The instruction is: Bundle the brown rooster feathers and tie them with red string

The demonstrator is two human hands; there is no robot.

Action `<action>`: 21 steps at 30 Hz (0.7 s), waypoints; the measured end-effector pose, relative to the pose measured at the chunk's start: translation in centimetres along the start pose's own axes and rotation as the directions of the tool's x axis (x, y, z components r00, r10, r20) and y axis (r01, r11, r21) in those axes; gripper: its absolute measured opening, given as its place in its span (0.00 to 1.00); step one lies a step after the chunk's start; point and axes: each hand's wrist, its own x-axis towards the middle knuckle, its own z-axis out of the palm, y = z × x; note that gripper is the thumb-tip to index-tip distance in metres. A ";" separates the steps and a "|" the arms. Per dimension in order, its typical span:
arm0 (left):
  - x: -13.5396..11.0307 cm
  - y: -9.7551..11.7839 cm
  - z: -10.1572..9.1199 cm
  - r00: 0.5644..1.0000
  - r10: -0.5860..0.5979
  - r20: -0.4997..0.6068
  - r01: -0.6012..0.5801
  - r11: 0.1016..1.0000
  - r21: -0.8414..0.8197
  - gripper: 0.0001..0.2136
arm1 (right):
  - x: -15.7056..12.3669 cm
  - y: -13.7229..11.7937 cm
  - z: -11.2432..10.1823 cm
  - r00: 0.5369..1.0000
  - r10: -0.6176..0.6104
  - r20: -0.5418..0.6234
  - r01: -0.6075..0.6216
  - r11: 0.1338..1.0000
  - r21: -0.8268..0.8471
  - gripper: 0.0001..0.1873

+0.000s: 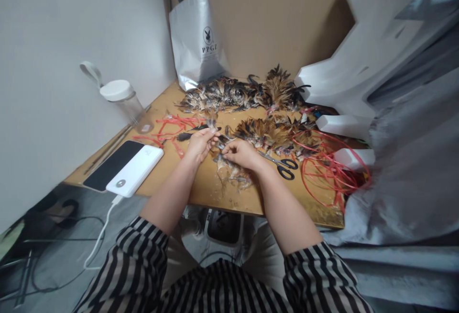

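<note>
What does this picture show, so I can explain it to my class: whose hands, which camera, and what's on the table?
There is no machine: a person works with two bare hands, pictured by one head-worn camera looking forward and down. The left hand seems to pinch a small grey-brown feather tuft; whatever the right hand pinches is too small to tell. On the yellowish-brown tabletop lie brown-and-black feather bundles, tangled thin red strips and black-handled metal scissors. A clear bottle with a white lid stands at the left.
</note>
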 end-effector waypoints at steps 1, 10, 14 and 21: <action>0.0 0.0 0.0 1.000 -0.004 0.005 0.004 1.000 -0.003 0.04 | 0.0 0.0 0.0 1.000 -0.009 -0.027 0.007 0.999 -0.043 0.09; -0.3 0.4 0.2 0.998 -0.040 0.051 0.041 0.999 -0.014 0.04 | 0.1 0.6 0.0 0.996 0.049 -0.079 -0.060 0.989 -0.133 0.11; -0.4 0.4 0.2 0.995 -0.067 0.077 0.068 0.998 -0.004 0.04 | 0.3 0.9 0.2 0.995 0.024 -0.099 -0.039 0.989 -0.144 0.07; -0.3 0.4 -0.1 0.983 -0.118 0.141 0.120 0.993 -0.005 0.04 | 0.4 0.4 -0.6 0.951 -0.010 -0.309 0.006 1.000 -0.016 0.08</action>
